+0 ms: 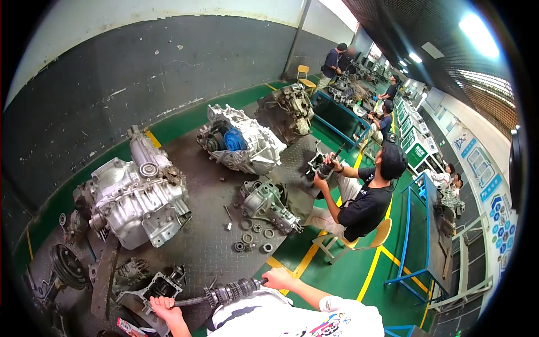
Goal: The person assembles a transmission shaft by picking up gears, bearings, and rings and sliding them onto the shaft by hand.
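Observation:
A transmission gear shaft [231, 292] with several toothed gears lies across the front of my white shirt, just off the table's near edge. My left hand [163, 306] is wrapped round the long thin end of the shaft. At its other end, the short tip, my right hand [277, 278] has its fingers closed. Close to my left hand is an open metal housing [163, 286] on the table. Ring bearings [247, 238] and small round parts lie on the metal plate beyond the shaft.
The steel-topped table [199, 269] carries a large silver gearbox [137, 196], another gearbox with a blue part [241, 140], and a smaller casing [266, 205]. A seated co-worker [368, 194] handles a part at the right. A blue-framed bench [418, 241] stands behind them.

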